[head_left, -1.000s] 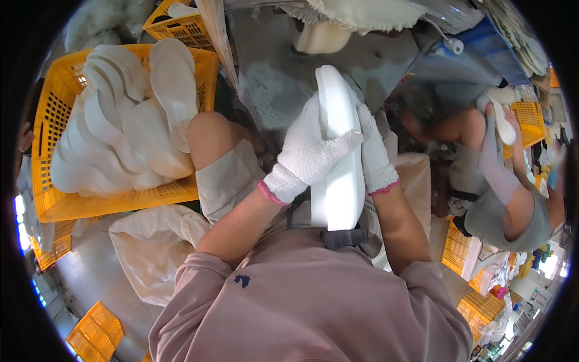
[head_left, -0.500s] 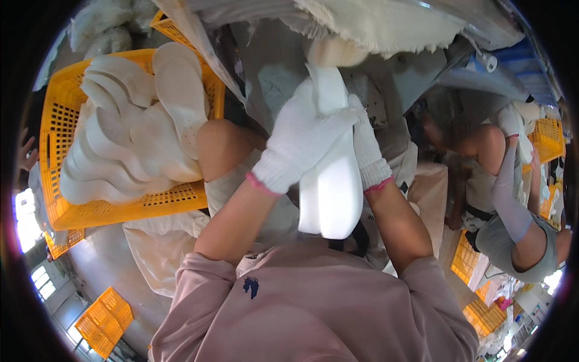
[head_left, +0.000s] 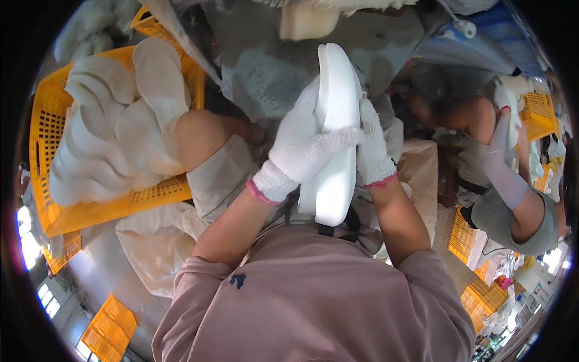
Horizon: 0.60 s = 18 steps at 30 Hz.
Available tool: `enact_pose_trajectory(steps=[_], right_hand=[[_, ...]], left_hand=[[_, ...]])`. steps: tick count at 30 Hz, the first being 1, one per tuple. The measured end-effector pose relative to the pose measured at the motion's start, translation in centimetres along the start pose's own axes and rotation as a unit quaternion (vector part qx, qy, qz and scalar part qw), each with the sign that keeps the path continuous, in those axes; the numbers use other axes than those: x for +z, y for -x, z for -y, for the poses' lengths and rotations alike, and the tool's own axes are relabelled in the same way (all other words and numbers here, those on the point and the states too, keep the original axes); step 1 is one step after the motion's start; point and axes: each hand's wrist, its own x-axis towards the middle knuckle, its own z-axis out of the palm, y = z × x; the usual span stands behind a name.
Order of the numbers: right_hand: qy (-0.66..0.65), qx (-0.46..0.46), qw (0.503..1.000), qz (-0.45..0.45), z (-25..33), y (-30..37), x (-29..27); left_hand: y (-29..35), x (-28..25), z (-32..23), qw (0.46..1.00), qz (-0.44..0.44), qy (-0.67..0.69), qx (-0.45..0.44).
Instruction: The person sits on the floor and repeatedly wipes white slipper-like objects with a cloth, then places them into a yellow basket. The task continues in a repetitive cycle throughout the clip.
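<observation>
Between my two hands is a white moulded shoe sole (head_left: pixel 339 99), stood on its edge with its length running away from me. My left hand (head_left: pixel 301 142), in a white knit glove, is closed on its left side, the thumb laid across the sole. My right hand (head_left: pixel 373 145), gloved alike, grips the right side; the sole hides part of its fingers. Beyond the sole's far tip, with a gap between, hangs a blurred cream-coloured block or wheel (head_left: pixel 307 23) under frayed pale cloth.
At left, a yellow plastic crate (head_left: pixel 45 151) holds many stacked white soles (head_left: pixel 120 130), close to my bare knee (head_left: pixel 205 139). A grey sheet-like surface (head_left: pixel 259 66) lies ahead. Another person (head_left: pixel 512 205) sits at right near more yellow crates (head_left: pixel 482 301).
The sole has come back toward me, away from the cream block it reached before, and is turned more on its edge. Both hands still hold it. The view has shifted slightly.
</observation>
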Motion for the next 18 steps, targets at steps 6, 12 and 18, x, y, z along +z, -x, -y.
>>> enact_pose_trajectory(steps=[6, 12, 18], right_hand=[[-0.011, 0.005, 0.999, -0.042, 5.1, -5.5, -3.2], [-0.108, 0.076, 0.991, -0.002, 9.1, -9.7, -3.4], [-0.155, 0.101, 0.981, 0.057, 9.5, -10.9, -3.9]], left_hand=[[-8.1, 5.2, -0.8, 0.998, 0.021, 0.028, -0.043], [-13.4, 6.2, -0.6, 0.986, -0.021, 0.117, -0.115], [-14.4, 6.4, -0.6, 0.994, -0.023, 0.056, -0.088]])
